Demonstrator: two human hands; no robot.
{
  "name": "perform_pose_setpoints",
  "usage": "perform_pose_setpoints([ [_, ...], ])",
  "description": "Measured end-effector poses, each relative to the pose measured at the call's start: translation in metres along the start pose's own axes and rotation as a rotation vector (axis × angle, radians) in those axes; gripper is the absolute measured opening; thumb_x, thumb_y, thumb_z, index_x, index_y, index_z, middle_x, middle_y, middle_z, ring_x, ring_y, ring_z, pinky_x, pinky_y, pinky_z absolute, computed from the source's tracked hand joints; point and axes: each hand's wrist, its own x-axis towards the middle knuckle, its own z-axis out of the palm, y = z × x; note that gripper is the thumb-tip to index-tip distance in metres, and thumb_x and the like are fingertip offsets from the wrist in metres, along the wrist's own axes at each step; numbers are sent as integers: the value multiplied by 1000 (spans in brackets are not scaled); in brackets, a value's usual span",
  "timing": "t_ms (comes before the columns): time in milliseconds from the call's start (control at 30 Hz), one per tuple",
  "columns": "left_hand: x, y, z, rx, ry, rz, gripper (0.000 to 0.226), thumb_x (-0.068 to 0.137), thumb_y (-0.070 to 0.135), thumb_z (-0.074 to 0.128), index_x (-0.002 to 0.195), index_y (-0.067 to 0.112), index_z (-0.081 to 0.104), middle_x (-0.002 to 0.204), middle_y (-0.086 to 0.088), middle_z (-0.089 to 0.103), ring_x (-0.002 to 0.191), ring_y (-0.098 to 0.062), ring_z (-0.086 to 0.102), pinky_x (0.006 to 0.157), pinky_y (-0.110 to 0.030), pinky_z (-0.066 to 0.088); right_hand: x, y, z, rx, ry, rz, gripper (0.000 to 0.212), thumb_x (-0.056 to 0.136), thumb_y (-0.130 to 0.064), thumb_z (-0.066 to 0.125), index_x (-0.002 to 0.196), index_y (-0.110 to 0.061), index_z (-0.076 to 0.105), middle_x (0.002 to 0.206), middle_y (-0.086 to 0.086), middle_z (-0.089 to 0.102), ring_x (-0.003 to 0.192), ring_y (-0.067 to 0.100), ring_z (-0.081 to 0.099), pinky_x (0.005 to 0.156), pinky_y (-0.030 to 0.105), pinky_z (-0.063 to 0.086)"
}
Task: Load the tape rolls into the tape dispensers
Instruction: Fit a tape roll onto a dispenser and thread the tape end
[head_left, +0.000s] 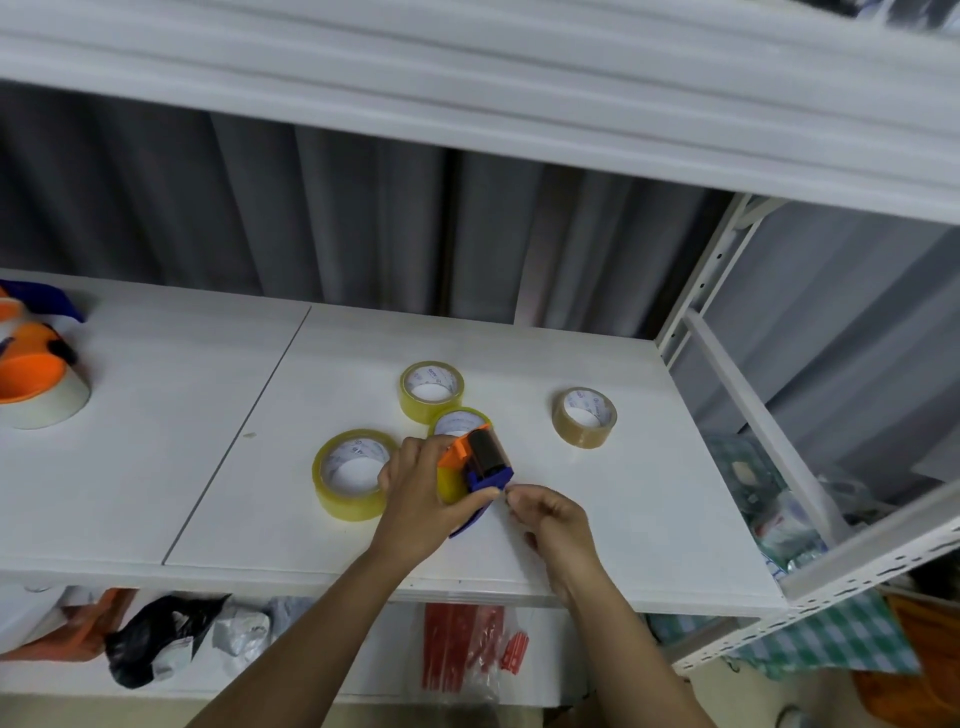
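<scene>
left hand (415, 491) grips tape dispenser (475, 470) | right hand (553, 514) pinches at its blade end, what it holds unclear | tape rolls (352, 473) on bench (597, 525)

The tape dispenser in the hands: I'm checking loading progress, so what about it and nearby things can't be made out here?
- Tape dispenser, head view: the left hand covers its handle and most of the yellow roll inside.
- Right hand: whether its fingertips pinch a tape end is too small to tell.
- Yellow roll behind the dispenser: its front is hidden by the dispenser.
- Orange dispenser: cut off by the left edge.
</scene>
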Motion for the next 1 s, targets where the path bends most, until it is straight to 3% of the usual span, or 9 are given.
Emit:
perform_pose_setpoints([
  [167,-2,1,1,17,-28,5,74,58,75,56,111,24,51,103,5,45,100,-14,41,88,-36,37,6,-25,4,54,6,-237,24,96,-15,52,95,-26,73,93,-10,73,85,4,66,67,19,52],
  [300,-2,-2,2,0,-31,10,67,63,61,70,114,22,51,107,0,47,102,-16,41,85,-29,34,9,-37,12,88,-176,-111,31,98,-13,40,95,-18,70,97,-1,73,87,11,66,72,24,51],
  [400,-3,0,4,16,-24,11,64,66,52,76,114,19,51,107,-3,47,102,-18,41,84,-29,35,8,-29,9,144,-155,-16,25,98,-13,38,97,-12,63,94,6,69,82,14,63,73,26,51],
  [533,-1,6,2,-60,15,-69,61,65,51,77,112,21,50,104,1,45,102,-16,39,79,-24,31,0,-18,5,75,-203,-89,22,93,0,43,102,-10,60,108,9,67,96,18,63,75,23,51],
  [700,1,31,-17,-215,93,-215,56,66,44,81,106,29,45,106,-5,49,106,-23,45,88,-38,43,-15,-19,8,-74,-340,-352,54,88,13,47,119,-31,52,123,-10,59,115,7,56,90,21,48],
  [767,-1,42,-32,-274,130,-260,56,66,45,80,105,33,42,109,-3,49,106,-19,47,86,-35,46,-23,-16,14,-156,-423,-418,61,88,2,60,127,-40,41,127,-20,53,121,5,51,97,24,46],
  [867,-10,55,-58,-291,202,-339,59,65,48,79,108,32,41,102,9,42,96,-3,44,75,-21,42,-37,-13,30,-258,-576,-513,89,78,-27,76,138,-56,17,133,-40,39,123,-10,43,95,11,43],
  [933,-20,57,-75,-322,209,-430,63,64,52,78,110,30,40,107,4,43,102,-8,45,83,-26,45,-44,-13,45,-317,-616,-592,109,69,-37,82,143,-54,4,140,-40,29,128,-11,37,96,8,40],
  [1000,-33,58,-90,-458,176,-533,69,59,56,75,111,30,39,117,-1,43,113,-18,47,94,-39,48,-50,-10,60,-359,-631,-619,126,61,-37,87,147,-45,-4,148,-25,26,135,-2,33,104,22,41],
])
